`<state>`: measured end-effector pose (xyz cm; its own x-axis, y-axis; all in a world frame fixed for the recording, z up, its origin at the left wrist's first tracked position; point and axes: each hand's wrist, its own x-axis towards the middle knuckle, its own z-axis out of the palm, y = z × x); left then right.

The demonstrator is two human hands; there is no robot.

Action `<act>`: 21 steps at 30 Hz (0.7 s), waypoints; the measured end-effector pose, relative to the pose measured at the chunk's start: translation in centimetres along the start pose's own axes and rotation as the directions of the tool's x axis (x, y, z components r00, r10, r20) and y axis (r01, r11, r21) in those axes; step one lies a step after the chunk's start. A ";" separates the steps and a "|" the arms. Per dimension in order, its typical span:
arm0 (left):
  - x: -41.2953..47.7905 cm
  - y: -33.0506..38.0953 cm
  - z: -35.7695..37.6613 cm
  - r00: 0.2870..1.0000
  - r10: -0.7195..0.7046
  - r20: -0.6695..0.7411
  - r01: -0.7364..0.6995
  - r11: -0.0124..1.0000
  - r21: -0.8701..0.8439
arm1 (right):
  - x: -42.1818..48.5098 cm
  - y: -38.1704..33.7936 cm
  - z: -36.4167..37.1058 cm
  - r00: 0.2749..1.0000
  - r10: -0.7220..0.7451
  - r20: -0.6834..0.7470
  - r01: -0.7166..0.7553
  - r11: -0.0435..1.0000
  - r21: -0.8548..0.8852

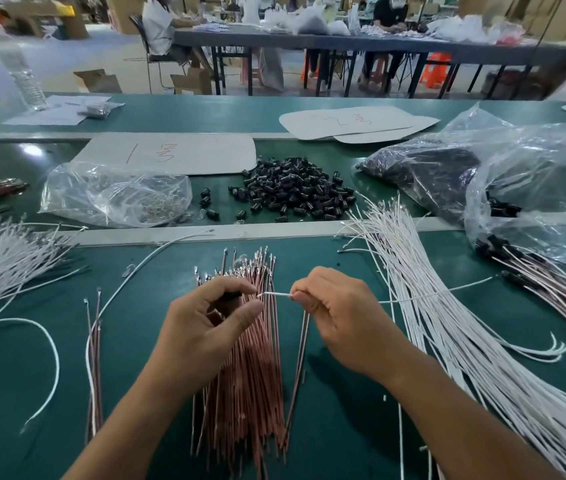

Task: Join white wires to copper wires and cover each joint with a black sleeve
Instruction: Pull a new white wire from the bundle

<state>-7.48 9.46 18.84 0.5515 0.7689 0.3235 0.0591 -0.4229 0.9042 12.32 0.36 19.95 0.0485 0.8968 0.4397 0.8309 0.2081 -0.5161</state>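
Holding the work above the middle of the green tabletop, toward its near edge, both hands are engaged. The right hand pinches a white wire between thumb and forefinger, close behind its free end. The short exposed length lies level, with its long axis left to right and its tip pointing at the left hand. The rest of the wire trails toward the right edge, across the bundle of white wires.

The left hand's fingers curl narrowly round a small dark part, judged to be a black sleeve. It is mostly hidden and its bore cannot be seen. Wire tip and sleeve are just beside each other; contact cannot be confirmed.

Two thin wires hang below the right hand; whether it grips them cannot be told. The loose copper wires lie beneath both hands, terminals toward the far edge.

Judgement: the next move is a short leftward feed along the wire's axis. The left hand steadies the sleeve and the right hand governs alignment.
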 end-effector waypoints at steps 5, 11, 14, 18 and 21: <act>0.1 0.0 0.4 0.999 0.044 0.010 -0.044 0.996 0.076 | -0.3 0.1 0.0 0.999 -0.030 0.043 0.030 0.999 -0.015; 0.2 -0.5 0.1 0.994 0.083 0.069 -0.100 0.949 0.299 | 0.1 -0.1 0.1 0.989 -0.148 0.026 0.149 0.956 -0.253; 0.3 -0.6 0.0 0.997 -0.060 0.046 0.062 0.997 -0.040 | 0.0 0.0 0.2 0.987 -0.129 -0.094 0.114 0.982 -0.153; 0.5 -0.3 -0.1 0.993 -0.073 0.094 0.090 0.977 -0.191 | -0.2 0.6 0.0 0.985 -0.075 -0.158 0.063 0.995 -0.079; 0.4 -0.2 0.1 0.992 -0.050 0.112 0.067 0.986 -0.152 | -0.1 0.5 0.1 0.986 -0.085 -0.142 0.078 0.995 -0.055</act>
<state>-7.24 9.77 18.80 0.6374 0.7307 0.2446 -0.0315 -0.2925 0.9558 12.70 0.44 19.57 0.0561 0.8114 0.5818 0.8612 0.2555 -0.4394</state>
